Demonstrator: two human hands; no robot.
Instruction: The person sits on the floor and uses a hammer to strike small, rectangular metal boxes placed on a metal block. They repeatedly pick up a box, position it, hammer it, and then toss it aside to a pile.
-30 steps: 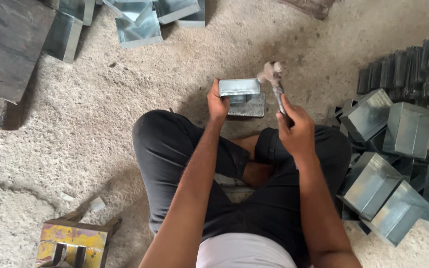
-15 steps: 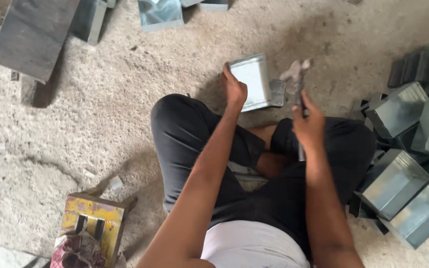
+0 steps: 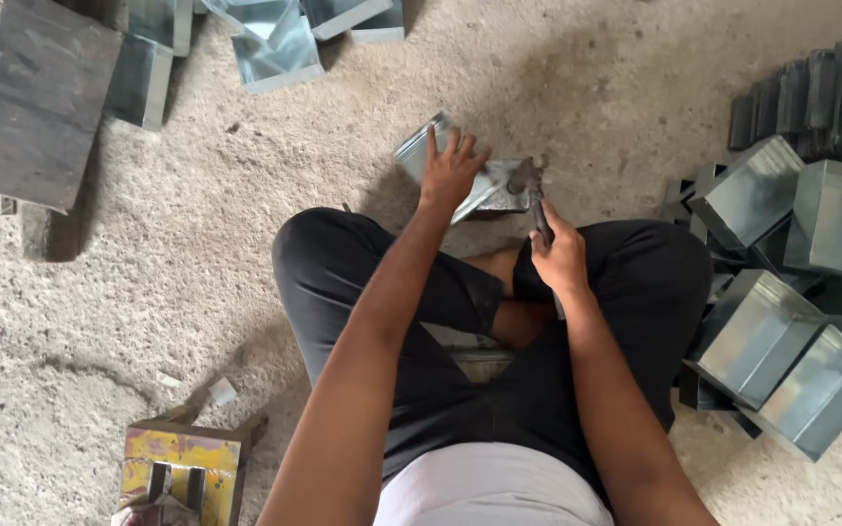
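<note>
Left hand (image 3: 452, 170) spread flat on sheet-metal box (image 3: 484, 187), right hand (image 3: 559, 258) fisted — apparently — round hammer (image 3: 530, 190)

My hands: two, left hand (image 3: 452, 168), right hand (image 3: 562, 258). Hammer (image 3: 528, 187): one. Sheet-metal box under my left hand (image 3: 419, 151): one. Finished metal boxes at my right (image 3: 835, 219): four clearly countable, more stacked behind, number unclear. Metal boxes at top edge (image 3: 275, 49): at least four, partly cut off. Dark flat plate (image 3: 36, 102): one. Yellow block tool (image 3: 182, 472): one
</note>
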